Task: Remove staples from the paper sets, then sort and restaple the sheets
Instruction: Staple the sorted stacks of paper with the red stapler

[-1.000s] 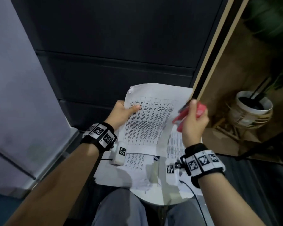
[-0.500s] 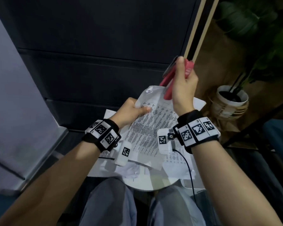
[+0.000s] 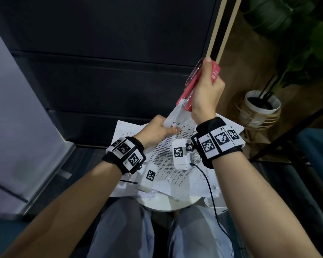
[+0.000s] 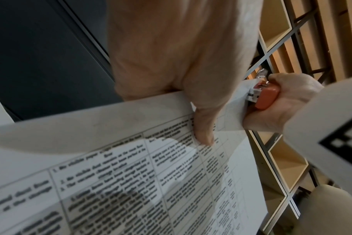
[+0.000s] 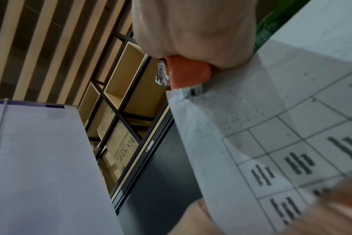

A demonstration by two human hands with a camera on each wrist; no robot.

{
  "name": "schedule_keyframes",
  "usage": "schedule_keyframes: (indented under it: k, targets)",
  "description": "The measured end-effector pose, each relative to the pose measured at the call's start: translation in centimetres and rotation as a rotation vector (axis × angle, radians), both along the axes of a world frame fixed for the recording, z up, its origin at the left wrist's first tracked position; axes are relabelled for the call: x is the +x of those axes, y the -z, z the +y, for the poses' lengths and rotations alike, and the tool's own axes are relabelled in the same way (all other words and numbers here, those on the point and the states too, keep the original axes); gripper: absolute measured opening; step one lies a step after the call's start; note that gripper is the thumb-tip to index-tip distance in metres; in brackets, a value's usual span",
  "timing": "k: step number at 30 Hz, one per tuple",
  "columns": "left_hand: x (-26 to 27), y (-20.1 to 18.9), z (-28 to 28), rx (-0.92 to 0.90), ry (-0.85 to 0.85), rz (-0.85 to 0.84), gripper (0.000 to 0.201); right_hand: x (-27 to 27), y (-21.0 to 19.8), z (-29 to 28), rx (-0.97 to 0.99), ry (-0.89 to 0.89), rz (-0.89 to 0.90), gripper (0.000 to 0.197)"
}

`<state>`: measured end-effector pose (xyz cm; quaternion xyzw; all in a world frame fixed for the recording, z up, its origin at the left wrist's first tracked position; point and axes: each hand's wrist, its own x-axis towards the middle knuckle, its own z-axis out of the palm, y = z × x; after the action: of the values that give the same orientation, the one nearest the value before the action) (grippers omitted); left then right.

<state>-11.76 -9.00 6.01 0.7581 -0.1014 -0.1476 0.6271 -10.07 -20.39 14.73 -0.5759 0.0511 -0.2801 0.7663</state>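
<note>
Since 1 s ago the right hand [image 3: 205, 90], gripping the red stapler [image 3: 189, 89], has risen and swung onto the top corner of the paper set [image 3: 177, 135]. Left hand [image 3: 155, 130] still pinches that set, lifted above the round table's [image 3: 168, 205] far edge. Likely restapling now.

The head view looks steeply down from above the person's lap, with both forearms rising from the lower frame edge toward the centre. The left wrist view sits very close behind the left hand [image 4: 171, 52], which fills the upper centre, looking along it across the printed white paper sheet [image 4: 131, 182]. The right wrist view looks upward past the right hand [image 5: 193, 30] at upper centre. All three share the red plastic stapler [image 3: 189, 90] at the sheet's corner.
</note>
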Motion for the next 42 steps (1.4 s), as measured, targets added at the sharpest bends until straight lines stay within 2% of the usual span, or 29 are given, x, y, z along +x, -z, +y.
schedule_keyframes:
  k: [3, 6, 9, 14, 17, 20, 24, 27, 30, 31, 34, 37, 39, 42]
  targets:
    - [0.1, 0.5, -0.2, -0.025, 0.015, 0.017, 0.02, 0.2, 0.1, 0.1, -0.018, 0.06, -0.019, 0.04]
    - [-0.2, 0.7, -0.5, -0.066, 0.032, 0.028, 0.009, 0.5, 0.6, 0.3, -0.039, 0.067, -0.027, 0.036]
    - [-0.1, 1.1, -0.5, -0.068, 0.035, 0.06, 0.017, 1.1, 1.3, 0.3, -0.022, 0.047, 0.006, 0.037]
    - [0.9, 2.3, 1.0, -0.093, -0.079, 0.158, 0.027, 2.2, 1.9, -2.3, 0.2, 0.097, 0.178, 0.032]
    - [2.2, 3.3, 2.9, -0.091, -0.19, 0.207, 0.033, 2.7, 3.2, -5.5, 0.301, 0.172, 0.24, 0.037]
    - [3.4, 4.2, 4.0, -0.103, -0.285, 0.255, 0.035, 2.3, 6.6, -8.3, 0.319, 0.112, 0.379, 0.037]
    - [4.6, 4.6, 3.4, -0.044, -0.355, 0.316, 0.041, 1.9, 13.1, -10.1, 0.261, -0.259, 0.675, 0.045]
    - [5.5, 4.5, 2.2, 0.014, -0.343, 0.356, 0.049, 1.6, 16.8, -10.0, 0.151, -0.412, 0.816, 0.053]
    - [6.8, 5.2, 1.2, 0.037, -0.33, 0.362, 0.047, 1.9, 18.6, -10.8, 0.075, -0.358, 0.86, 0.056]
    - [7.2, 5.7, 0.9, 0.008, -0.328, 0.368, 0.04, 2.1, 19.0, -11.3, 0.069, -0.314, 0.872, 0.057]
    - [8.4, 8.8, -0.5, -0.045, -0.333, 0.422, 0.038, 2.7, 20.8, -13.1, 0.112, -0.141, 0.899, 0.066]
    - [8.5, 13.5, -2.9, 0.184, -0.3, 0.45, 0.043, 3.0, 22.0, -14.5, 0.06, 0.038, 0.994, 0.057]
    - [7.9, 15.7, -4.5, 0.39, -0.241, 0.366, 0.051, 3.0, 23.1, -15.3, 0.023, 0.114, 1.028, 0.049]
    - [7.1, 17.0, -6.1, 0.629, -0.166, 0.201, 0.044, 2.9, 24.4, -15.9, 0.002, 0.109, 1.014, 0.044]
